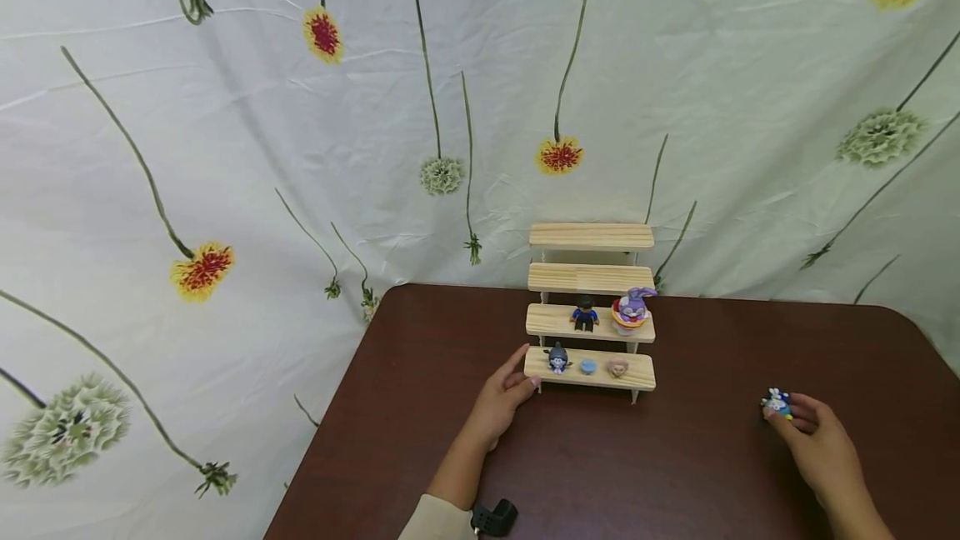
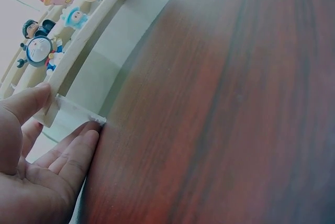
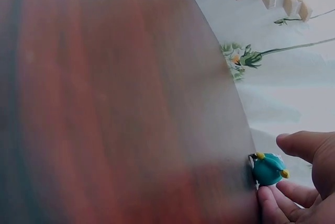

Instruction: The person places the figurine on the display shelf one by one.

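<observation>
A small blue and white toy figurine (image 1: 777, 402) is pinched between the thumb and fingers of my right hand (image 1: 825, 448), off to the right of the stand. From the right wrist, the figurine's teal underside (image 3: 269, 170) with yellow tips shows. My left hand (image 1: 498, 402) holds the left end of the stepped wooden display stand (image 1: 592, 277) at its lowest tier, thumb at the front corner. On that tier stand a dark-capped figurine (image 1: 557, 358), a light-blue one (image 1: 588, 367) and a pinkish one (image 1: 618, 368). One tier up are a black-haired figurine (image 1: 584, 315) and a purple rabbit-eared figurine (image 1: 634, 312).
The stand's top two tiers bear nothing. It stands on a dark reddish-brown table (image 1: 675, 473), near the back edge. Behind hangs a pale cloth (image 1: 360, 107) printed with flowers. A black band (image 1: 495, 517) is at my left wrist.
</observation>
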